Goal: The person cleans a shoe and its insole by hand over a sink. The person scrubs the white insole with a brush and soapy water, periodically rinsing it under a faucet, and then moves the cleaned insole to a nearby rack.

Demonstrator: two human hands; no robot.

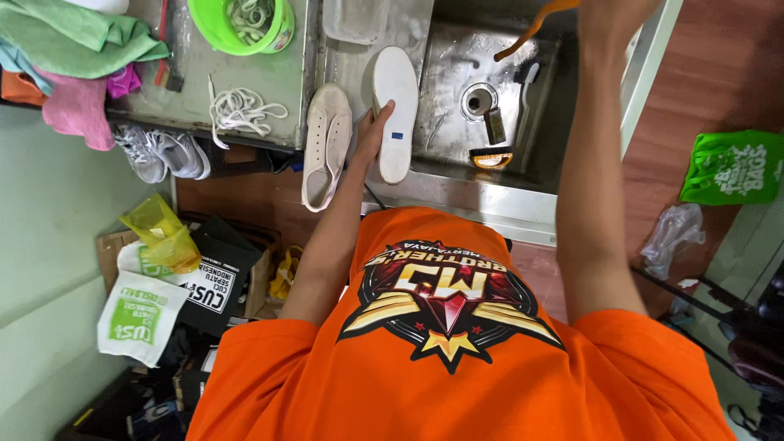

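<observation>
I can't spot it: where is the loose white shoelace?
The loose white shoelace lies on the grey counter, left of the white canvas shoe, below the green bowl.

Shoe-cleaning workshop, small wash corner. Steel sink (457,57) with open drain (478,100) set in a worn metal counter (269,82). White shoes (327,143) with laces out lie at the sink edge; loose white laces (241,108) on the counter, more coiled in a green tub (242,24). Scrub brush (492,157) in the basin. Rags (73,49) heaped at the counter's end. Grey sneakers (159,151) wait on a lower shelf. Printed bags (143,314) and boxes (224,278) piled on the floor beneath.
</observation>
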